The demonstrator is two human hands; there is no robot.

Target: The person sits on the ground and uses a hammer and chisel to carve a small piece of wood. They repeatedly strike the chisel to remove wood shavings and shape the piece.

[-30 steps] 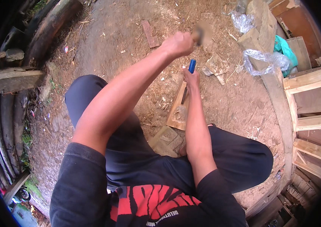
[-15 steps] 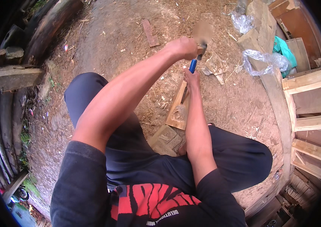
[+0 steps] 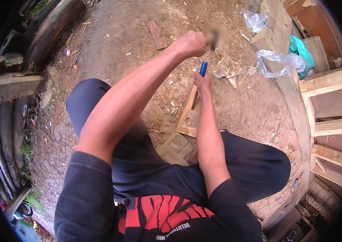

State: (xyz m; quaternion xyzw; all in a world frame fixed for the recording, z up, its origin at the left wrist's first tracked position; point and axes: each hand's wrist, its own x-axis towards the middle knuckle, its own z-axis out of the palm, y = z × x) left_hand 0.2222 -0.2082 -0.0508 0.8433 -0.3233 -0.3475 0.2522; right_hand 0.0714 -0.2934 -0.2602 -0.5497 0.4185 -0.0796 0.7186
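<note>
My left hand point(image 3: 195, 43) is closed round the handle of a hammer, and its dark head point(image 3: 214, 38) looks smeared. It hangs above and beyond a chisel with a blue handle point(image 3: 203, 67), a gap between them. My right hand point(image 3: 203, 82) is wrapped round that chisel. The dark blade point(image 3: 195, 99) runs down toward me along a wooden board point(image 3: 186, 126), slanting away between my legs. Where the tip meets the wood I cannot make out. The board's near end is by a block point(image 3: 175, 146) on the ground.
Wood chips lie over the dirt ground, with a reddish wood strip point(image 3: 157, 34) at the far side. Logs point(image 3: 54, 32) are stacked on the left. To the right are a long beam point(image 3: 290, 94), clear plastic point(image 3: 276, 63), a teal bag point(image 3: 301, 52) and wooden frames point(image 3: 328, 84).
My left hand has risen away from the chisel with the hammer, opening a gap above the blue handle. My right hand and the board have barely shifted.
</note>
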